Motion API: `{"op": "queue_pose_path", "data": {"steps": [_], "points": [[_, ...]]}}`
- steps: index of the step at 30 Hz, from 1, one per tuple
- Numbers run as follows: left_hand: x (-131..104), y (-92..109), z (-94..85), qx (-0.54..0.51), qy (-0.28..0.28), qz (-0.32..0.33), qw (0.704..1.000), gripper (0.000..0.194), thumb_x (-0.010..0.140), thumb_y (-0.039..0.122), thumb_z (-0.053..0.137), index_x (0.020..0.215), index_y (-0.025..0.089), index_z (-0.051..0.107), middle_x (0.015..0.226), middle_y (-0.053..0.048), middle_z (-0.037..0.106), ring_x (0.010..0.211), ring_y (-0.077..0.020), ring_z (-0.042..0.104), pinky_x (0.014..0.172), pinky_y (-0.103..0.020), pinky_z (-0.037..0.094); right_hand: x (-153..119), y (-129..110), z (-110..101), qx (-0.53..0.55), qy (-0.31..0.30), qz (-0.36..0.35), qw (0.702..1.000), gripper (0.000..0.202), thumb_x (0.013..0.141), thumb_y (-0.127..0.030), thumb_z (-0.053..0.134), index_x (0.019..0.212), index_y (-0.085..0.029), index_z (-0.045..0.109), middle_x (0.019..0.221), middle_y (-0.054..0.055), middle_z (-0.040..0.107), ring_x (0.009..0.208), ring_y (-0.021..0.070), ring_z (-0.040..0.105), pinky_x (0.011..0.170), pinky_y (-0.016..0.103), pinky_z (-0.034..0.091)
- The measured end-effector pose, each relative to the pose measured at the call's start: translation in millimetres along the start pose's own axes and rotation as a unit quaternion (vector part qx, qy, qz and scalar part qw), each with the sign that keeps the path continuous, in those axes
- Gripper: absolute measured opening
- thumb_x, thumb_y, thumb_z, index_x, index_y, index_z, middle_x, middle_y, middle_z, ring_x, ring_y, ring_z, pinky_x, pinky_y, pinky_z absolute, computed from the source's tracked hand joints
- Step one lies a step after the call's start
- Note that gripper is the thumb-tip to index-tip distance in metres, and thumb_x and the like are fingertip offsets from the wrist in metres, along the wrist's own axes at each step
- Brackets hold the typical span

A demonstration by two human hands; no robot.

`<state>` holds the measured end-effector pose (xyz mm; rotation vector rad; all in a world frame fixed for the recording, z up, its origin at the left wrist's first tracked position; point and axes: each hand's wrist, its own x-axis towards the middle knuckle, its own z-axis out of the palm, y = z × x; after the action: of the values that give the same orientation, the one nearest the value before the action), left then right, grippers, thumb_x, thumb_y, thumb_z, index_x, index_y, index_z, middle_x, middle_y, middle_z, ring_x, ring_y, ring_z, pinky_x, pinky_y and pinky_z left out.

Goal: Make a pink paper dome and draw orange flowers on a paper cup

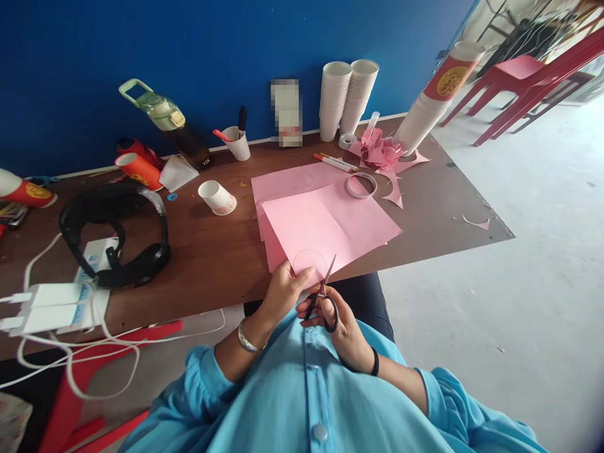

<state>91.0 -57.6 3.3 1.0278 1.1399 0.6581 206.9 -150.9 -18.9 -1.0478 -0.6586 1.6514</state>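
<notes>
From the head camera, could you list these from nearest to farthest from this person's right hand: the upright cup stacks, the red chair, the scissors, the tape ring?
Measured from the right hand:
1. Scissors: held in that hand.
2. Tape ring: ahead, by the pink paper's far edge.
3. Upright cup stacks: at the table's back.
4. Red chair: beyond the table's right end.
</notes>
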Motion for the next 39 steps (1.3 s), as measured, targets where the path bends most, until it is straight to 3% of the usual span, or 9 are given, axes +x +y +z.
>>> {"op": "queue_pose_path", "data": {"steps": [5, 11, 18, 28, 39], "points": [[0.9, 1.5, 0.6, 0.012, 0.005, -0.012, 1.0, 0.035, 0.08, 0.048, 0.07, 0.071, 0.015, 0.061, 0.058, -0.001, 0.059, 0.048, -0.0103, 0.048, 0.044, -0.022, 0.036, 0.9, 2.0, -0.4, 0.006, 0.007, 0.0, 1.0, 0.052, 0.092, -0.07, 0.056, 0.114, -0.023, 0.052, 0.097, 0.008, 0.072, 0.094, 0.0242, 0.073, 0.076, 0.039, 0.063], [4.0, 2.3, -2.0, 0.024, -0.029, -0.002, 0.999, 0.032, 0.085, 0.046, 0.066, 0.076, 0.015, 0.062, 0.063, -0.001, 0.061, 0.052, -0.0099, 0.05, 0.049, -0.021, 0.04, 0.4, 1.2, -0.8, 0.02, 0.007, 0.008, 1.0, 0.053, 0.091, -0.071, 0.057, 0.114, -0.023, 0.051, 0.096, 0.008, 0.073, 0.091, 0.0241, 0.073, 0.076, 0.04, 0.063], [6.0, 0.4, -4.1, 0.056, -0.008, 0.01, 0.998, 0.034, 0.084, 0.047, 0.068, 0.079, 0.013, 0.066, 0.07, -0.004, 0.066, 0.066, -0.0147, 0.057, 0.059, -0.023, 0.044, 0.2, -0.2, -1.0, 0.027, 0.006, 0.019, 0.999, 0.055, 0.089, -0.071, 0.06, 0.114, -0.023, 0.051, 0.095, 0.007, 0.073, 0.089, 0.0239, 0.074, 0.075, 0.04, 0.063], [5.6, 2.1, -4.2, 0.081, -0.006, 0.02, 0.996, 0.036, 0.085, 0.048, 0.066, 0.07, 0.015, 0.06, 0.063, 0.001, 0.055, 0.061, -0.0118, 0.048, 0.057, -0.023, 0.039, 0.1, 1.1, -1.3, 0.047, 0.019, 0.024, 0.998, 0.051, 0.091, -0.068, 0.061, 0.112, -0.022, 0.054, 0.09, 0.006, 0.073, 0.083, 0.0218, 0.074, 0.069, 0.037, 0.063], [6.4, 2.8, -4.5, 0.072, -0.008, 0.005, 0.997, 0.034, 0.084, 0.046, 0.067, 0.073, 0.014, 0.063, 0.065, -0.001, 0.058, 0.063, -0.0126, 0.05, 0.059, -0.024, 0.041, -2.0, 1.4, -1.0, 0.06, 0.014, 0.03, 0.998, 0.052, 0.092, -0.067, 0.06, 0.114, -0.02, 0.053, 0.093, 0.007, 0.074, 0.085, 0.0209, 0.074, 0.07, 0.036, 0.063]]}}
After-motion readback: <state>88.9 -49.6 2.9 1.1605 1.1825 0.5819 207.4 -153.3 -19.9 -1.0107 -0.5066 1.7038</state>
